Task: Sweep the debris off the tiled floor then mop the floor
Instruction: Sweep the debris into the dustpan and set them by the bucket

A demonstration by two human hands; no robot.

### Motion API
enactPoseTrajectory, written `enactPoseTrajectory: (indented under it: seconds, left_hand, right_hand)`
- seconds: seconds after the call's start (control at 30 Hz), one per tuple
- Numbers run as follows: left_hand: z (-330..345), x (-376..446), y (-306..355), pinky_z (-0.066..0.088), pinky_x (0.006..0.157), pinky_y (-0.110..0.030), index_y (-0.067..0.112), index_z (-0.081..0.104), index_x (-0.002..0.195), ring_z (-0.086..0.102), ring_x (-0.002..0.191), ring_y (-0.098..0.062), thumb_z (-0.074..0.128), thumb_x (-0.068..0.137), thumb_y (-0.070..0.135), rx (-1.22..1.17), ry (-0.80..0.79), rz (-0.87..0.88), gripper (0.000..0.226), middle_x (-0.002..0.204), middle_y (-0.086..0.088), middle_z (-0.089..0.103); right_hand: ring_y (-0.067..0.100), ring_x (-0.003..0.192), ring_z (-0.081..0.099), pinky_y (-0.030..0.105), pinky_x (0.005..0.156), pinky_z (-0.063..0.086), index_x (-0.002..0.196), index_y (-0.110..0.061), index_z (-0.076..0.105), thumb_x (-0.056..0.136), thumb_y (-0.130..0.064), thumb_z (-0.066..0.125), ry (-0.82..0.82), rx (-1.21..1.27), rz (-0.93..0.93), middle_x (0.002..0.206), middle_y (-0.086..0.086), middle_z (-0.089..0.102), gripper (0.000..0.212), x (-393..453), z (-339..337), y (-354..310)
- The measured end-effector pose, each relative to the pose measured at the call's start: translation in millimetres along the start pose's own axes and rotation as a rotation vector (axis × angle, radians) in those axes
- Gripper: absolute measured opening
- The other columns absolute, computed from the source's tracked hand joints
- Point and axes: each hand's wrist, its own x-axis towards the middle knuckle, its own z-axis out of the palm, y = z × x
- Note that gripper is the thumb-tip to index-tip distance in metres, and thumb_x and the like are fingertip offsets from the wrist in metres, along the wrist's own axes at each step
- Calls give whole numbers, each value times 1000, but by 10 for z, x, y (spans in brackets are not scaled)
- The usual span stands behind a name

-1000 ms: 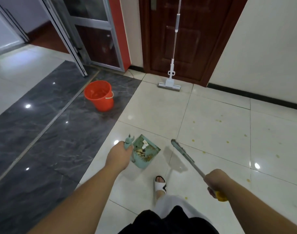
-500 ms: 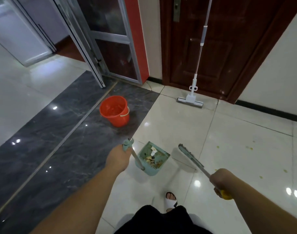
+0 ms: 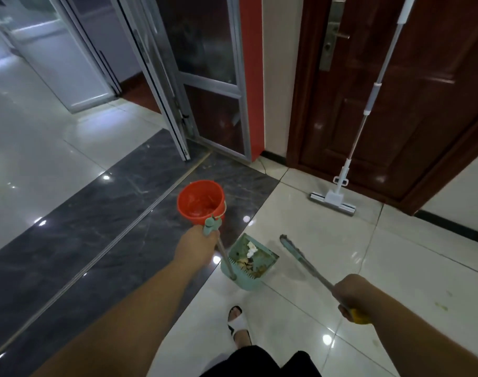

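My left hand (image 3: 198, 247) grips the top of the long handle of a teal dustpan (image 3: 250, 263), which hangs just above the pale tiles and holds paper scraps and brown debris. My right hand (image 3: 352, 295) grips a broom (image 3: 300, 257) by its metal shaft near the yellow end; its dark head points forward beside the dustpan. A sponge mop (image 3: 333, 201) leans against the brown door, its head on the floor. An orange bucket (image 3: 201, 201) stands on the dark tile strip, just ahead of my left hand.
An open glass door with a metal frame (image 3: 178, 110) stands ahead left over a floor track. The brown door (image 3: 412, 85) and white wall close the right side. My sandalled foot (image 3: 238, 322) is below the dustpan. Small yellowish specks (image 3: 442, 306) dot the tiles at right.
I have walked forward toward the bucket and the doors, carrying dustpan and broom; the bucket and the mop now appear nearer. Both grips are unchanged.
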Motion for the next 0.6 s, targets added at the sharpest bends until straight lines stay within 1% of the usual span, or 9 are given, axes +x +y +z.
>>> enactPoseTrajectory:
  seconds: [0.07, 0.13, 0.2, 0.27, 0.3, 0.37, 0.47, 0.53, 0.6]
  left_hand:
    - [-182, 330, 104, 39, 68, -30, 20, 59, 78, 58, 73, -22, 55, 99, 43, 1, 7, 21, 32, 77, 1, 61]
    - [-396, 652, 229, 38, 66, -30, 21, 56, 71, 54, 66, -16, 55, 99, 41, 9, 11, 28, 35, 70, 4, 57]
    - [-642, 970, 336, 40, 62, -31, 21, 60, 70, 59, 69, -19, 54, 99, 41, 18, 6, 50, 35, 69, 3, 60]
    - [-905, 1269, 417, 47, 64, -32, 21, 64, 73, 65, 76, -23, 55, 97, 42, 8, 13, 86, 34, 74, 1, 65]
    - [-1039, 1407, 451, 51, 68, -34, 20, 66, 76, 66, 79, -25, 54, 96, 45, 8, 27, 100, 34, 76, -2, 68]
    - [-1300, 1643, 507, 55, 70, -37, 17, 67, 79, 68, 78, -27, 51, 94, 53, 23, 62, 120, 42, 78, -5, 70]
    - [-1654, 1948, 554, 45, 56, -31, 17, 63, 72, 64, 66, -22, 50, 96, 57, 21, 115, 149, 49, 70, -4, 66]
    - [-1860, 2138, 580, 39, 52, -30, 15, 61, 68, 58, 60, -20, 52, 96, 54, 17, 147, 144, 49, 66, -4, 62]
    - [-2035, 2352, 604, 40, 51, -29, 15, 59, 69, 58, 60, -21, 54, 96, 53, 32, 178, 135, 47, 66, -5, 62]
  right_hand:
    - [32, 76, 58, 36, 66, 51, 102, 9, 58, 102, -4, 51, 4, 7, -5, 95, 26, 58, 15, 102, 56, -328]
    - [32, 78, 57, 33, 61, 50, 101, 8, 59, 100, -2, 52, 1, -17, -13, 99, 27, 59, 12, 176, 85, -636]
    - [29, 73, 59, 28, 55, 50, 96, 6, 60, 99, -2, 52, 12, -49, -21, 101, 27, 64, 12, 202, 111, -955]
    - [23, 61, 60, 27, 50, 52, 79, -3, 58, 97, -4, 54, 47, -105, -66, 83, 19, 65, 18, 230, 155, -1272]
    - [21, 57, 60, 28, 51, 54, 73, -8, 55, 95, -4, 55, 62, -113, -93, 74, 14, 62, 23, 251, 189, -1428]
    - [21, 56, 59, 31, 54, 55, 70, -11, 52, 94, -4, 56, 87, -133, -121, 69, 10, 59, 26, 285, 251, -1720]
    - [21, 56, 59, 31, 53, 54, 70, -11, 52, 94, -4, 57, 99, -130, -142, 69, 10, 59, 26, 378, 323, -2091]
    - [23, 55, 59, 31, 52, 54, 71, -10, 54, 94, -4, 57, 95, -115, -149, 69, 12, 59, 24, 450, 359, -2332]
    - [26, 58, 56, 28, 46, 51, 77, -3, 56, 96, -1, 54, 71, -98, -128, 75, 16, 59, 20, 591, 386, -2568]
